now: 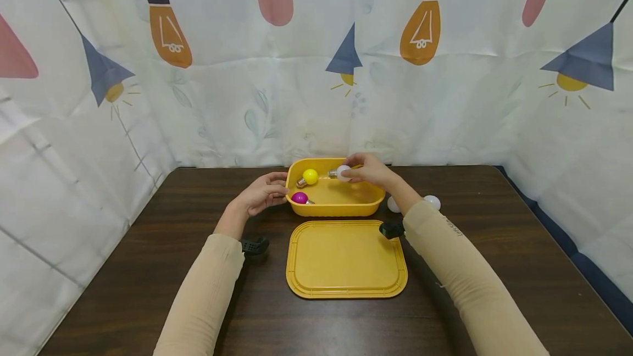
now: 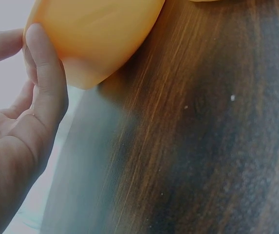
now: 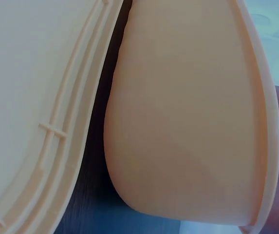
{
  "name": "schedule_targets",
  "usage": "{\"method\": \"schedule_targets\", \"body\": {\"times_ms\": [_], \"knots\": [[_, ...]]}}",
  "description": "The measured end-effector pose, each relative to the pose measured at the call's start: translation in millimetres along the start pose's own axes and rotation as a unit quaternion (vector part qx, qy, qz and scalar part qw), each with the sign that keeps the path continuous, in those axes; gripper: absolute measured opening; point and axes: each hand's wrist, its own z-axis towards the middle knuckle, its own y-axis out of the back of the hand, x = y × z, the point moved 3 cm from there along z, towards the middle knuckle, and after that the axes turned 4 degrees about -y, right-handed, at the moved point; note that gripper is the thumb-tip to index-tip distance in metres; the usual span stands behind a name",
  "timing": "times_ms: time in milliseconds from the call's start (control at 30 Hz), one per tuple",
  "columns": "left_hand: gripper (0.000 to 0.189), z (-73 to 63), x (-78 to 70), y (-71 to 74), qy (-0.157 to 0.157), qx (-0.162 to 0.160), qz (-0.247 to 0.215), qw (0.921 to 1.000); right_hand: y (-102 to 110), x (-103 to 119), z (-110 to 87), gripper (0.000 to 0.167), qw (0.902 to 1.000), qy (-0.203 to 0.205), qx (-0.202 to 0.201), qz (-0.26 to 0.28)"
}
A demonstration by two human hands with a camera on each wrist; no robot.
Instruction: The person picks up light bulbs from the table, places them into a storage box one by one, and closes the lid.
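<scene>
A person's bare hands work at a yellow container [image 1: 336, 210] on a dark wooden tabletop [image 1: 148, 279]. The left hand [image 1: 264, 192] has a narrow grip on the container's left rim, with the thumb against the outer wall in the left wrist view. The right hand [image 1: 370, 171] pinches the round glass of 1 white bulb [image 1: 342, 172] inside the container's outline, the bulb's metal base pointing left; whether that bulb touches the container's floor, I cannot tell.

The work looks partway along. 2 bulbs lie in the container: a yellow bulb [image 1: 310, 177] toward the back left and a magenta bulb [image 1: 299, 198] at the front left. The white bulb between the fingers is not yet released. Outside, to the right, 2 white rounded objects [image 1: 432, 201] sit on the tabletop beside the right forearm, partly hidden by it; they appear to be more bulbs, and seem not yet dealt with. A flat yellow lid [image 1: 346, 260] lies in front of the container, apart from it, so the container is uncovered.
</scene>
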Motion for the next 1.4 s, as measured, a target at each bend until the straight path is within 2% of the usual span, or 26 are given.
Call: {"method": "schedule_targets", "body": {"times_ms": [567, 1167, 1400], "knots": [[0.059, 1.6, -1.1, -2.2, 0.000, 0.006, 0.007, 1.0000, -9, -15, 11.8, 0.038, 0.9995, -0.010, -0.005, -0.031], [0.059, -0.5, -1.5, -0.9, -0.006, 0.008, 0.005, 0.9999, -18, -13, 15.9, 0.038, 0.9975, -0.028, -0.019, -0.063], [0.059, -1.4, -2.1, -1.6, 0.000, 0.005, 0.008, 1.0000, -20, -15, 18.8, 0.036, 0.9976, -0.036, -0.021, -0.056]]}}
